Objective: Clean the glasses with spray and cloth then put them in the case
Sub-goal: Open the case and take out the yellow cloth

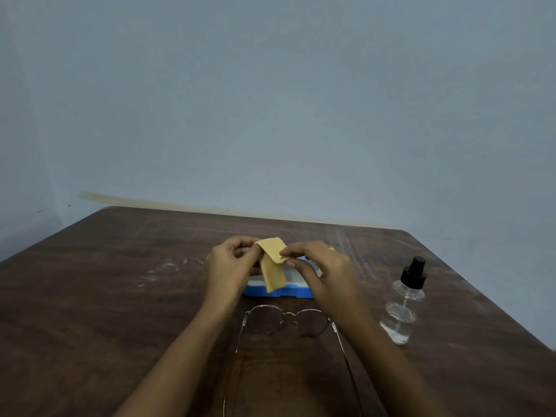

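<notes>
I pinch the soft yellow cloth [272,264] with my left hand [230,266] and right hand [319,270] over the open blue case [278,291], to unfold it for wiping the thin round metal glasses [285,322] lying near me on the brown wooden bench [105,296].

Both hands [231,263] [323,270] crowd the air above the case [276,291], a cloth [272,266] hanging between them. The glasses [285,322] lie just beside the case, between the forearms. The bottle [403,305] stands off to the right. The table's [105,296] left half lies open.
</notes>
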{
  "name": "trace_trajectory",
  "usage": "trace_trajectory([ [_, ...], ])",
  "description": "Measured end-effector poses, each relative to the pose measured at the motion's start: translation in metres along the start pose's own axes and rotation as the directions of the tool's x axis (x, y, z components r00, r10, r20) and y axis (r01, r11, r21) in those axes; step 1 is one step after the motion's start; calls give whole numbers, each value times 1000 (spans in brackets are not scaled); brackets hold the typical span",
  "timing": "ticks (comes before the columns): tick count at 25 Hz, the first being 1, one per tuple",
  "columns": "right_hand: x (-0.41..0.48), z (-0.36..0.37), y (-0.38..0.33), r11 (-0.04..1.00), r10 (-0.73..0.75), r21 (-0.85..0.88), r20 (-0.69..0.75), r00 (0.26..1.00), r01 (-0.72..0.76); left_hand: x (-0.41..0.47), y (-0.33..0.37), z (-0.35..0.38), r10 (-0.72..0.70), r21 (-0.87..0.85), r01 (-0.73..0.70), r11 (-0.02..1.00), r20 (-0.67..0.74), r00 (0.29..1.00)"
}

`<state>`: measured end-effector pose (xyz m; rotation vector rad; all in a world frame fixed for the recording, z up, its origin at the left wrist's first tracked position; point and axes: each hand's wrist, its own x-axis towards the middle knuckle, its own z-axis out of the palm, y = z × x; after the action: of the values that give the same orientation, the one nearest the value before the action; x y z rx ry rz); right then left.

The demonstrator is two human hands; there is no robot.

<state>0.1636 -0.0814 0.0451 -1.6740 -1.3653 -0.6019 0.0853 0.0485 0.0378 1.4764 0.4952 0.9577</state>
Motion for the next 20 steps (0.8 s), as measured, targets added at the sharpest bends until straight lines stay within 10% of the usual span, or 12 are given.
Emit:
trace_trajectory([
  [7,-3,4,1,993,-43,-103,156,987,59,-6,10,0,-176,-293,202,935,112,978],
  [20,-5,3,-4,975,221,-20,75,972,-220,-17,15,7,-118,-323,203,925,263,958],
])
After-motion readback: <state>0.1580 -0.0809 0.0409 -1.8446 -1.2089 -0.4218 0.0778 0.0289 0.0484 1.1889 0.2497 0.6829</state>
